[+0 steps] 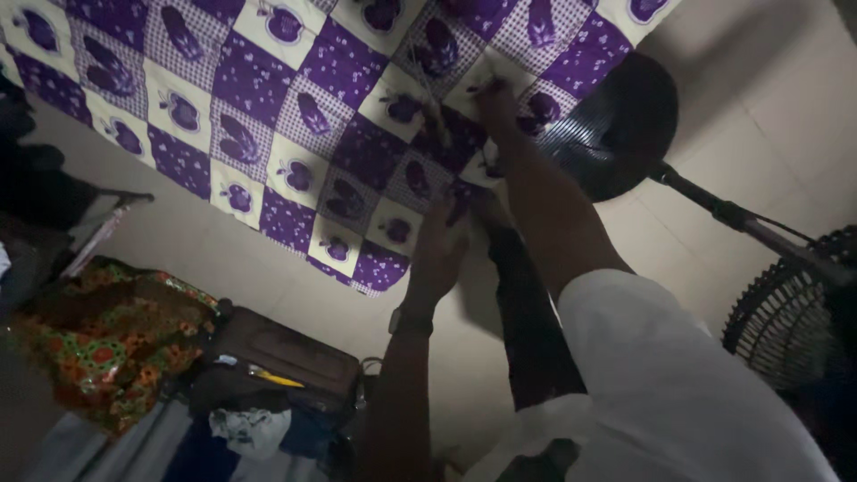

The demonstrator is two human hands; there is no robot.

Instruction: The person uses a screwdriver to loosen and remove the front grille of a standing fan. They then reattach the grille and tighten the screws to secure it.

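Fig.: head view, dim room, camera tilted. A patchwork cloth (295, 116) of purple and white squares w/ purple fruit motifs is spread across the top and centre of the frame, lying on a pale tiled floor (768, 134); its lower edge runs diagonally from upper left toward centre.

Left hand (437, 254): reaches up from bottom centre, a dark band at the wrist, fingers on the cloth's lower edge near a purple square. Fingers look curled, but whether they pinch the fabric cannot be told; too dark and blurred.

Right hand (493, 103): arm extended further, in a white sleeve (661, 384), hand resting on the cloth at a white square near its right side. It appears closed around something thin and pale that points up-left, prob. a fold or strand of the cloth; exact grip cannot be told.

Between the two forearms: a dark leg-like shape (527, 312), partly hidden, running from the cloth's edge toward the viewer.

Surroundings: a dark round fan head (625, 125) overlaps the cloth's right corner, w/ its pole (741, 219) running down-right to a second grille (786, 321) at the right edge. Lower left: a bundle of orange-green floral fabric (107, 335), beside a brown bag (286, 353) w/ a yellow item (272, 378) on it, and crumpled pale cloth (250, 428) below.
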